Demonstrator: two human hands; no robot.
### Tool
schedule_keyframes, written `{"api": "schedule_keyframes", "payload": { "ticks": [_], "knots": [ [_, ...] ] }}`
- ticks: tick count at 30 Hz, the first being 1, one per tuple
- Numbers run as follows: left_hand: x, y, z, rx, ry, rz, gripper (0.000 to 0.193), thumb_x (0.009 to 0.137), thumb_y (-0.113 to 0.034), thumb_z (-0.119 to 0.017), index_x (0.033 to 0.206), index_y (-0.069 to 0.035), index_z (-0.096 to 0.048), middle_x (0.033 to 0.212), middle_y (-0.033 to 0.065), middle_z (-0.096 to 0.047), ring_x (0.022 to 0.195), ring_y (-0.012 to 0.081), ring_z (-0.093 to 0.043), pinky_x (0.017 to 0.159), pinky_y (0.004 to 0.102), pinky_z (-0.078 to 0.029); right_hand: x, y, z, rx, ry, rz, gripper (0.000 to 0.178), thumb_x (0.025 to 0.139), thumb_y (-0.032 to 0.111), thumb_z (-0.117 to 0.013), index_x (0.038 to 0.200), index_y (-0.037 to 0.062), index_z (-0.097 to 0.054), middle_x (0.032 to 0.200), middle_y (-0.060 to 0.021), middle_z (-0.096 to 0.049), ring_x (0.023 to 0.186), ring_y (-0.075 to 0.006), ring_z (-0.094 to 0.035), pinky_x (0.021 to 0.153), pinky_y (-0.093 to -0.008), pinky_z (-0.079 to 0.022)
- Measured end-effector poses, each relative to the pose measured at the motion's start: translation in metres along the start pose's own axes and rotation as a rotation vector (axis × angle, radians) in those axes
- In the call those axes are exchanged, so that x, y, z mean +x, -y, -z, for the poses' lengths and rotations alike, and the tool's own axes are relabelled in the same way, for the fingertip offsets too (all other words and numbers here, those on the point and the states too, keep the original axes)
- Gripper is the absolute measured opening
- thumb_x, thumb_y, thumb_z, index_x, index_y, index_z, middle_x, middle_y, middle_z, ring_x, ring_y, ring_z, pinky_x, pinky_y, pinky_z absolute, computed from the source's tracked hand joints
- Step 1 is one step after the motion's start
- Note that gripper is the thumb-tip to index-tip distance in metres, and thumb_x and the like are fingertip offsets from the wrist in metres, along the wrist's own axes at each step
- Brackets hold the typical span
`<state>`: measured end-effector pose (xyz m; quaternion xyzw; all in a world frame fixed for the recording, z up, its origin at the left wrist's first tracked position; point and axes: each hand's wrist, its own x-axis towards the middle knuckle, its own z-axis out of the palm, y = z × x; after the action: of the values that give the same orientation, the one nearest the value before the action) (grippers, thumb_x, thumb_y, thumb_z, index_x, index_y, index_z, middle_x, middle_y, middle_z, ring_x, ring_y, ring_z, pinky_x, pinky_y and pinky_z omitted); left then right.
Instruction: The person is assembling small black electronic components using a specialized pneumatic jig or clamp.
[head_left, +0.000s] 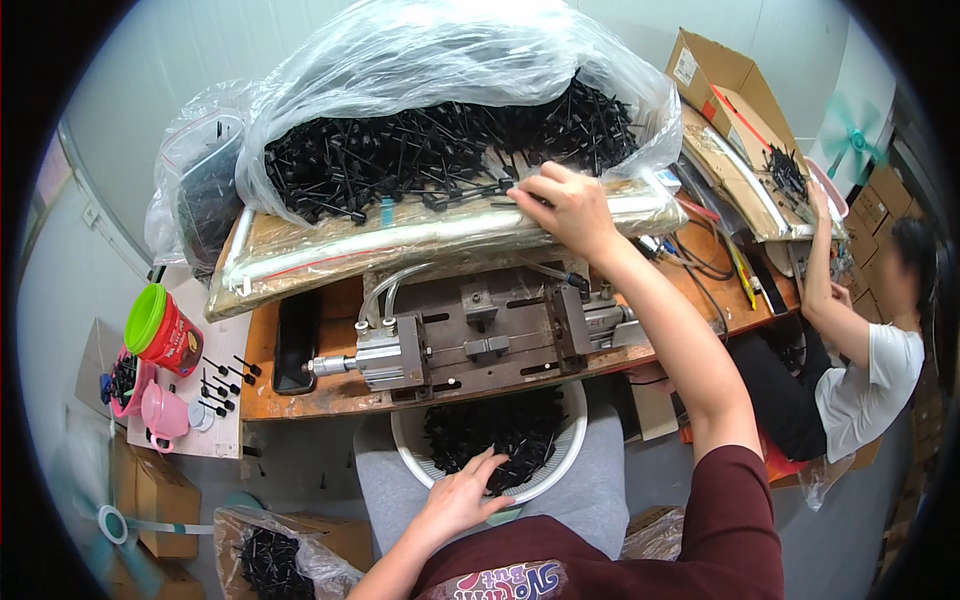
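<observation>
A heap of thin black plastic parts (400,150), stick-like with thicker ends, lies on a wrapped tray under clear plastic film. My right hand (570,212) reaches to the heap's near edge, fingers closed around the end of one black plastic part (487,190). Down on my lap, a white basket (576,440) holds many similar black pieces. My left hand (462,502) rests at the basket's near rim, fingers stretched over the pieces and thumb apart. Between the hands stands a metal clamping fixture (488,335) with a pneumatic cylinder (382,358) at its left.
On the left stand a red tub with a green rim (162,330), a pink cup (165,412) and several black parts. A dark phone-like tray (295,345) lies beside the fixture. A co-worker (865,380) sits at the right near a cardboard box (725,85). A fan (112,524) is lower left.
</observation>
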<state>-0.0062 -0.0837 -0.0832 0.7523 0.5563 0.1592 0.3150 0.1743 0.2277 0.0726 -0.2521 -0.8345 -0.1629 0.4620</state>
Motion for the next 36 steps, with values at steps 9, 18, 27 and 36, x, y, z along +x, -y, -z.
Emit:
{"api": "schedule_keyframes", "payload": {
  "ticks": [9, 18, 27, 36],
  "knots": [
    [0.028, -0.081, 0.064, -0.715, -0.081, -0.252, 0.035, 0.085, 0.0, -0.068, 0.119, 0.002, -0.062, 0.115, 0.0125, -0.067, 0.084, 0.0122, -0.067, 0.073, 0.0248, -0.055, 0.023, -0.018, 0.025, 0.019, -0.035, -0.365, 0.023, 0.077, 0.031, -0.077, 0.08, 0.0082, -0.075, 0.074, -0.0088, -0.068, 0.065, -0.0261, -0.066, 0.06, -0.0351, -0.052],
    [0.05, -0.092, 0.077, -1.595, 0.039, -0.292, 0.103, 0.087, -0.079, -0.03, 0.149, 0.003, -0.02, 0.15, 0.0252, -0.032, 0.14, 0.0323, -0.033, 0.115, 0.0465, -0.027, -0.01, 0.106, 0.075, 0.138, -0.154, 0.219, 0.017, 0.075, 0.012, -0.076, 0.09, 0.0045, -0.072, 0.068, 0.0005, -0.06, 0.056, -0.0131, -0.055, 0.05, -0.0266, -0.045],
    [0.061, -0.101, 0.064, -2.093, -0.057, 0.007, 0.056, 0.102, -0.051, -0.032, 0.099, -0.002, -0.058, 0.105, 0.0153, -0.063, 0.113, 0.0323, -0.056, 0.106, 0.0417, -0.041, -0.129, 0.198, 0.076, 0.314, 0.072, -0.038, 0.041, 0.082, 0.027, -0.061, 0.112, -0.0013, -0.066, 0.115, -0.016, -0.062, 0.1, -0.027, -0.06, 0.087, -0.0367, -0.046],
    [0.058, -0.097, 0.038, -2.036, -0.092, 0.008, 0.037, 0.103, -0.042, -0.04, 0.105, -0.009, -0.054, 0.122, 0.0143, -0.058, 0.121, 0.0289, -0.052, 0.107, 0.0408, -0.04, -0.136, 0.187, 0.105, 0.548, 0.247, -0.125, 0.051, 0.077, 0.027, -0.063, 0.118, -0.0021, -0.061, 0.118, -0.0197, -0.06, 0.109, -0.0339, -0.059, 0.1, -0.0448, -0.041]
  ]
}}
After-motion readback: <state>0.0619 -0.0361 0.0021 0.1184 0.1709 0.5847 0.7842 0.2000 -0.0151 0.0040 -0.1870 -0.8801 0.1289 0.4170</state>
